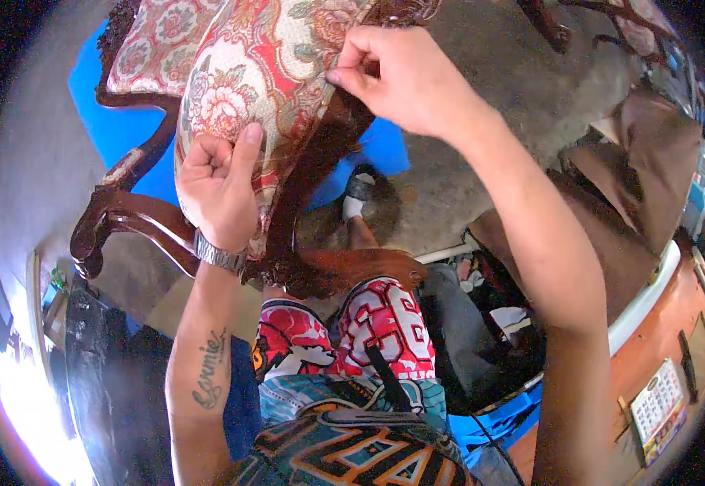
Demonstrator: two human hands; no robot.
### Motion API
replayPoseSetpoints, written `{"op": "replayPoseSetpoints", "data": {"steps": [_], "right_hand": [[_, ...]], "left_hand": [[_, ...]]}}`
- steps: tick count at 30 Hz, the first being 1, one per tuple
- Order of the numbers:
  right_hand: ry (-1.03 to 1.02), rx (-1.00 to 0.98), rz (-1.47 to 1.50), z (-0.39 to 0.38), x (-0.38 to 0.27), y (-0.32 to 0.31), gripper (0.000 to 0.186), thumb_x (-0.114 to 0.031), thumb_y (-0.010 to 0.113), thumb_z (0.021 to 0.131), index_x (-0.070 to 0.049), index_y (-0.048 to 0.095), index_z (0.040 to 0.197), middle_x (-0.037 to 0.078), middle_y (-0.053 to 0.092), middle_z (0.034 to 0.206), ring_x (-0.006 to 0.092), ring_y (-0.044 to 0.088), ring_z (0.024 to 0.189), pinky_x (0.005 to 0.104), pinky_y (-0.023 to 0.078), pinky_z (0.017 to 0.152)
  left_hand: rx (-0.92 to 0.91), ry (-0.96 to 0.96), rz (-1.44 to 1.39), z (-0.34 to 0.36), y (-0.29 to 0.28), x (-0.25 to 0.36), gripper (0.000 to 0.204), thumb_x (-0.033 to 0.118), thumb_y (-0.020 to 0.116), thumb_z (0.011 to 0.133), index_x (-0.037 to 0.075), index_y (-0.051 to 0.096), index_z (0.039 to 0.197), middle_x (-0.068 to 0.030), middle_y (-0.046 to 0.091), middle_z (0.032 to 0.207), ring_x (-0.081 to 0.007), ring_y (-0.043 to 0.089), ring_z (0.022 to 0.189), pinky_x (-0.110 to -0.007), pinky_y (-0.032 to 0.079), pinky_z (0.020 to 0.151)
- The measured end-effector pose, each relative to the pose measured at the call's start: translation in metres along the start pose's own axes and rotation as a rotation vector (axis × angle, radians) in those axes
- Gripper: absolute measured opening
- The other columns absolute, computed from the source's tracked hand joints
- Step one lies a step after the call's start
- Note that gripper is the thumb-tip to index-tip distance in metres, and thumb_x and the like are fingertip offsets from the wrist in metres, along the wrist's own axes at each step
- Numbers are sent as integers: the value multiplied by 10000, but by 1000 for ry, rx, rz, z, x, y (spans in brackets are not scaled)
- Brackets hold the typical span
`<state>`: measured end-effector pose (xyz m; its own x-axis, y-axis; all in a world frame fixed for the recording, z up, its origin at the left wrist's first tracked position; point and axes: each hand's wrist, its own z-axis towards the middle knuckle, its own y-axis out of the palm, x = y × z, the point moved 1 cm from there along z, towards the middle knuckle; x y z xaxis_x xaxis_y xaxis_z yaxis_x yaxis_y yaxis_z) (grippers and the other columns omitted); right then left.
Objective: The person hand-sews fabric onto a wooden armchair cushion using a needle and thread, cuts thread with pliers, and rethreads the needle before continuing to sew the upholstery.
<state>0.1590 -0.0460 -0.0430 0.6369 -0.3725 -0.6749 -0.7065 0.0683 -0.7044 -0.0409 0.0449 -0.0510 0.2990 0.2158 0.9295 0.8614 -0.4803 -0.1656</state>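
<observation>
A chair with carved dark wood stands before me, its padded part covered in floral upholstery fabric (221, 109) of cream, red and green. My left hand (221, 186) rests over the lower part of the fabric, its fingers curled in and the thumb pointing up. Whatever those fingers hold, if anything, is hidden. Up at the right edge of the padding, my right hand (397, 77) has thumb and forefinger pinched together against the border where fabric meets the wooden frame (332, 134). What lies in that pinch is too small to make out.
Behind on the left is another floral-covered chair part (162, 49). A blue sheet (89, 89) lies on the concrete floor (449, 186). Brown material (636, 162) is heaped at the right, above a dark container with scraps (482, 324). A calendar (658, 409) is at lower right.
</observation>
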Motion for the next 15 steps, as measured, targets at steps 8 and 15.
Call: {"op": "replayPoseSetpoints", "data": {"steps": [8,15], "right_hand": [[-105,542,94,-20,-10,10,233,-254,608,837,-37,565,765,173,562,630,382,571,600,443,468,544],[81,475,330,-22,-11,17,182,-226,602,830,-52,586,783,184,595,664,380,593,634,455,476,569]], "left_hand": [[-155,11,-81,-2,-5,-1,297,111,707,801,110,442,668,90,397,568,19,309,493,-169,223,428],[-302,57,-53,5,-12,-7,291,120,706,804,103,448,672,85,399,564,15,311,489,-171,217,428]]}}
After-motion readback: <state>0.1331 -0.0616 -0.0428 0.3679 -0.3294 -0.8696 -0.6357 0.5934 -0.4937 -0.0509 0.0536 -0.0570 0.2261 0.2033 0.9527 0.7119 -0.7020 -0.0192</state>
